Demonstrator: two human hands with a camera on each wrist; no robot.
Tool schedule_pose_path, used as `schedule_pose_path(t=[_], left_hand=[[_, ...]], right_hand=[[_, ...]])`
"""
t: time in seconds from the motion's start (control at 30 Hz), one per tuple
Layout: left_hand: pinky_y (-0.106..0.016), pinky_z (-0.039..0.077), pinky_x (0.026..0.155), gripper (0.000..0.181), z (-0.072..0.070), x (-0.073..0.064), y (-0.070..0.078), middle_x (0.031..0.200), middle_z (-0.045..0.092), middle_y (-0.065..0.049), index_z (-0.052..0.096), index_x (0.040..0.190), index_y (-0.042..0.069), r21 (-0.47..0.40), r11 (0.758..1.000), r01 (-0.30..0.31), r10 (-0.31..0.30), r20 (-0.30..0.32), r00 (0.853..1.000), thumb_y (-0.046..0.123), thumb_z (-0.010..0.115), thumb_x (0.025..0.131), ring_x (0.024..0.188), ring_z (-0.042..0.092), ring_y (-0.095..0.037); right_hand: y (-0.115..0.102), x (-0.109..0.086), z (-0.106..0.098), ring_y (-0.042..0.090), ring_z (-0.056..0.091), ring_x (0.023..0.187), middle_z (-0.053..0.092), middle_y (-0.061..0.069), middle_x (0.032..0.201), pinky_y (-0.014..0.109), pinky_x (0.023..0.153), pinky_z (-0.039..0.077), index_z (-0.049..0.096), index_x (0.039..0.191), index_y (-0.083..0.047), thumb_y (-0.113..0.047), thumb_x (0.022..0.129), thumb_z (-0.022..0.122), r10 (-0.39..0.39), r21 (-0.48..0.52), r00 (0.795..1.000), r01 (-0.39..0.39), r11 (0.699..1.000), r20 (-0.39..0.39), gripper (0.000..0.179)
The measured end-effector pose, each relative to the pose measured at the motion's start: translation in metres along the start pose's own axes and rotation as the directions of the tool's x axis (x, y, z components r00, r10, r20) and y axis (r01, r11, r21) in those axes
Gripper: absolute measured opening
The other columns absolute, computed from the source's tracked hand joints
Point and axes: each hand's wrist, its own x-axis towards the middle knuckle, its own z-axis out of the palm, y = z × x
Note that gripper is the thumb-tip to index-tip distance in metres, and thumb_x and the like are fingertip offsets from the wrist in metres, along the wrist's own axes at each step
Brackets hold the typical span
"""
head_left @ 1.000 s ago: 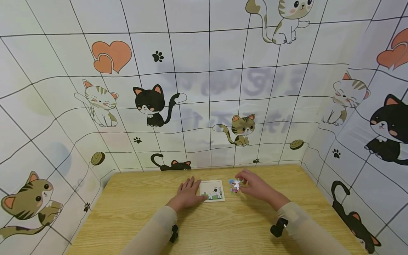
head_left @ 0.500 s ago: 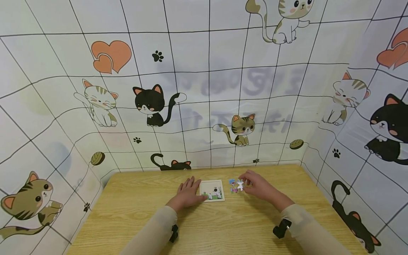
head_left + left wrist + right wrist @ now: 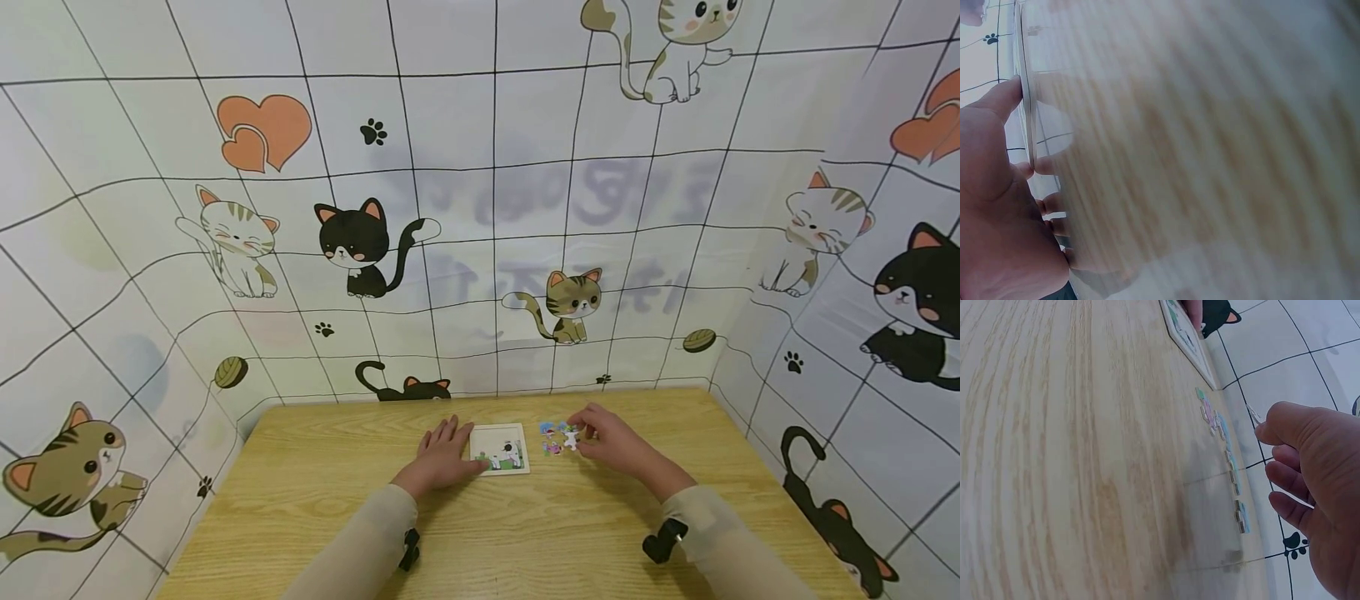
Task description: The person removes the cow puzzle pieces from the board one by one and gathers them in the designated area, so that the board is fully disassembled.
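My left hand [image 3: 442, 454] lies spread at the left side of a small framed jigsaw puzzle [image 3: 501, 435], thumb over its lower left corner. Some picture pieces fill the lower part of the frame; its upper part is bare. Seen from the left wrist, the hand [image 3: 1004, 212] touches the frame's thin edge [image 3: 1027, 100]. My right hand [image 3: 615, 440] pinches a mostly white puzzle piece [image 3: 571, 439] between thumb and fingers. In the right wrist view, this piece [image 3: 1253, 414] shows edge-on at the fingertips, raised off the table, with the other fingers curled.
Several loose colourful puzzle pieces [image 3: 551, 448] lie flat between the frame and my right hand. From the right wrist they form a row of pieces [image 3: 1209, 415] near the table's far edge. Behind the wooden table [image 3: 495, 533] hangs a cat-print curtain [image 3: 465, 333].
My right hand has shifted a little to the right with the white puzzle piece, uncovering more of the loose pieces. My left hand and the frame have stayed put.
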Motion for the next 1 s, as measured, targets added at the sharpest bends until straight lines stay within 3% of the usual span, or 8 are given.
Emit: schedule_pose_path(t=[0.23,0.43,0.53,0.73,1.0], left_hand=[[-0.07,0.009,0.131,0.095,0.006,0.004,-0.007,0.182,0.018,-0.023,0.035,0.174,0.015,0.019,1.0,-0.018,0.019,-0.013,1.0,0.07,0.065,0.103,0.168,0.014,-0.046],[-0.071,0.008,0.131,0.095,0.003,0.001,-0.003,0.181,0.019,-0.023,0.037,0.173,0.014,0.006,1.0,-0.009,0.009,-0.009,1.0,0.066,0.07,0.101,0.167,0.014,-0.047],[-0.07,0.009,0.131,0.095,0.006,0.003,-0.007,0.182,0.019,-0.022,0.036,0.174,0.015,0.021,1.0,-0.019,0.019,-0.019,1.0,0.07,0.066,0.102,0.168,0.015,-0.047],[-0.069,0.01,0.132,0.092,-0.002,-0.002,0.003,0.182,0.019,-0.022,0.036,0.174,0.013,0.033,0.999,0.007,-0.008,0.009,1.0,0.061,0.071,0.103,0.168,0.015,-0.046],[-0.07,0.007,0.132,0.098,0.012,0.008,-0.012,0.183,0.016,-0.02,0.033,0.176,0.018,0.037,0.999,0.0,0.001,-0.012,1.0,0.074,0.064,0.101,0.169,0.012,-0.045]], right_hand=[[0.006,-0.004,0.005,0.026,0.062,0.097,0.061,0.011,0.111,0.032,0.077,0.056,0.07,0.13,0.005,0.004,0.098,0.076,0.005,0.014,1.0,-0.005,1.0,-0.005,0.033],[0.011,-0.005,0.01,0.021,0.061,0.096,0.061,0.009,0.111,0.032,0.077,0.056,0.07,0.13,0.006,0.004,0.096,0.079,0.017,0.012,1.0,-0.017,1.0,0.002,0.035],[0.014,-0.005,0.012,0.021,0.061,0.095,0.062,0.009,0.11,0.033,0.078,0.056,0.07,0.129,0.006,0.004,0.095,0.08,0.018,0.011,1.0,-0.018,1.0,0.002,0.035],[0.021,-0.006,0.014,0.017,0.057,0.095,0.061,0.005,0.11,0.035,0.08,0.054,0.071,0.13,0.003,0.001,0.098,0.078,0.051,-0.001,0.999,-0.05,0.999,0.014,0.034],[0.022,-0.006,0.016,0.016,0.058,0.095,0.062,0.006,0.111,0.035,0.081,0.054,0.071,0.131,0.003,-0.001,0.1,0.079,0.063,0.007,0.998,-0.063,0.998,0.025,0.033]])
